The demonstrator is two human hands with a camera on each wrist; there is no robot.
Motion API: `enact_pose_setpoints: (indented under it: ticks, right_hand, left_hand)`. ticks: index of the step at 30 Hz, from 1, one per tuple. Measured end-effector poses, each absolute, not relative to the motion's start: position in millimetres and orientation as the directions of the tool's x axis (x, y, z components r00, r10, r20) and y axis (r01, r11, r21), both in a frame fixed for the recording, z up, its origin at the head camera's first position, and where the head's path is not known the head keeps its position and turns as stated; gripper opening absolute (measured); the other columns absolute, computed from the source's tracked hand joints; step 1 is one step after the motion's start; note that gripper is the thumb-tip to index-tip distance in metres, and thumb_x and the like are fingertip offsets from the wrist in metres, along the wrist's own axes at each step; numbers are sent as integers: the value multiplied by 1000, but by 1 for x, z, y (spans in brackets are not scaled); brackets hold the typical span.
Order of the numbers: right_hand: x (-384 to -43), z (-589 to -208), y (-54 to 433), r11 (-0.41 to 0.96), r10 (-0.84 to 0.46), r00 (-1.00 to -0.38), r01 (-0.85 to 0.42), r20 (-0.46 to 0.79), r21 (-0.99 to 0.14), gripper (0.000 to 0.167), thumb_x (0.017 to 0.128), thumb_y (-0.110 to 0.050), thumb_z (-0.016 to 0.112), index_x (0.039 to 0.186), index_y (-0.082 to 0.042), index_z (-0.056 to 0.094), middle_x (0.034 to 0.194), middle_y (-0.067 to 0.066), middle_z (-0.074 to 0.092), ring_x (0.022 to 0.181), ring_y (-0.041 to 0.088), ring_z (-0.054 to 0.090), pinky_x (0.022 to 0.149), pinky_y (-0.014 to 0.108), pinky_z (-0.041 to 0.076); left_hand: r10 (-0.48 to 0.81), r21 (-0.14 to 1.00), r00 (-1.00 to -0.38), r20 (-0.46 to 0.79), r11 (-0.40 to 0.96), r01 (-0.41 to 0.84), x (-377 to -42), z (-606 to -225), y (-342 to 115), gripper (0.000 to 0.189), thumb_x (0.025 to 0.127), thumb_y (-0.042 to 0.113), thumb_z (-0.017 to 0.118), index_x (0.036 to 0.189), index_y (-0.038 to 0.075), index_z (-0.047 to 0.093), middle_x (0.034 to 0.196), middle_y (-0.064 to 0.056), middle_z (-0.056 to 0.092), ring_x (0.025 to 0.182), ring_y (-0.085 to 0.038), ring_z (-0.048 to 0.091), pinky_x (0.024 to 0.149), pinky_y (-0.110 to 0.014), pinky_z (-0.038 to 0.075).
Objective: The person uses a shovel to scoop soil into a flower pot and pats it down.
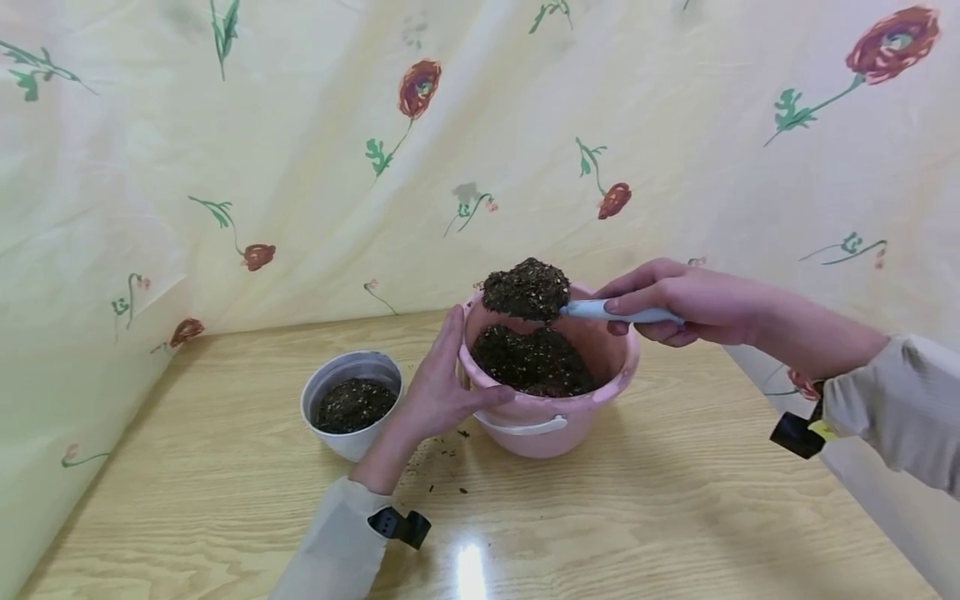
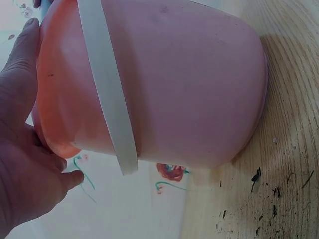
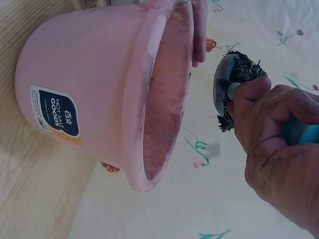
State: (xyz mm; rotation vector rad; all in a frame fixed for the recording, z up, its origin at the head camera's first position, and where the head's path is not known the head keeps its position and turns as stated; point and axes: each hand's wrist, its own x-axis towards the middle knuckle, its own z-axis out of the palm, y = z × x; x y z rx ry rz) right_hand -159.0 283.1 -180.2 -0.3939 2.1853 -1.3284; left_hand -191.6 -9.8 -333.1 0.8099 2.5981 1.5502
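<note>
A pink bucket [image 1: 536,425] with dark soil [image 1: 532,360] inside stands on the table. My left hand [image 1: 438,392] grips its left rim, thumb towards the front; in the left wrist view the fingers partly pass behind the rim. Over the bucket's opening, my right hand [image 1: 675,302] holds a trowel by its light blue handle [image 1: 622,312]. Heaped soil [image 1: 527,289] covers the trowel's blade in the head view. From the right wrist, part of the grey metal blade [image 3: 224,82] shows beside the fingers, apart from the bucket.
Left of the bucket stands a white pot [image 1: 351,446] partly filled with soil. Loose crumbs [image 1: 462,490] lie on the wooden table [image 1: 600,517] between them. A flowered cloth [image 1: 315,167] hangs behind and along the sides. The bucket's white handle [image 1: 525,427] hangs down in front.
</note>
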Motion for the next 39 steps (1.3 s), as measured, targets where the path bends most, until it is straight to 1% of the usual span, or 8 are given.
enact_pose_setpoints:
  ticks: [7,13,19,23,30,34,36,39]
  right_hand:
    - [-162,-184,280,454,-518,-803,33,-294,-890,30,100,-17,50,121,5,54,76,1,58,46,14,23,41,28,15]
    - [-161,-182,275,461,-524,-798,28,-298,-887,29,100,-18,49,117,5,55,72,0,55,46,9,28,41,27,16]
    - [-162,-183,268,457,-531,-791,35,-304,-889,30,99,-18,51,118,5,56,69,0,52,45,8,28,41,25,16]
    - [-164,-187,264,436,-549,-777,48,-307,-899,29,99,-17,52,118,5,57,67,0,49,45,9,25,40,26,14]
    - [-166,-191,258,430,-554,-779,35,-295,-902,31,98,-17,52,118,7,55,63,-2,43,45,8,27,41,24,15]
    - [-167,-190,255,424,-558,-776,37,-293,-905,33,98,-16,52,120,8,54,66,-1,46,44,7,28,42,23,16]
    - [-167,-190,253,430,-552,-781,35,-293,-902,34,98,-16,52,122,8,53,68,-1,47,45,7,28,43,22,17]
    - [-168,-189,252,430,-560,-779,16,-281,-903,32,98,-15,53,121,7,55,65,-2,44,44,8,27,42,23,17]
  left_hand:
    - [420,811,-877,233,413,413,-191,-330,-13,126,66,51,84,153,33,-6,160,10,-4,146,-18,4,116,-46,12]
    - [417,791,-876,243,437,428,-191,-325,-17,126,67,50,84,154,31,-5,161,6,0,147,-21,6,116,-49,15]
    - [405,782,-883,238,459,422,-190,-326,-26,126,67,50,84,155,29,-4,160,8,-3,146,-20,6,116,-47,14]
    - [391,774,-891,232,480,413,-189,-326,-33,129,65,57,82,153,30,-7,160,7,-6,146,-22,5,115,-49,13]
    - [357,796,-911,208,479,370,-187,-329,-42,130,61,65,80,152,37,-8,159,12,-7,147,-21,2,115,-52,13]
    - [346,812,-919,189,470,345,-187,-332,-48,129,61,63,81,151,39,-8,159,13,-7,147,-21,1,115,-54,13]
    - [347,805,-917,196,478,353,-188,-333,-50,128,64,60,82,152,38,-8,159,11,-7,147,-23,1,115,-54,13]
    - [347,796,-916,201,487,359,-188,-333,-54,127,66,55,83,152,37,-8,159,10,-7,147,-22,1,115,-53,14]
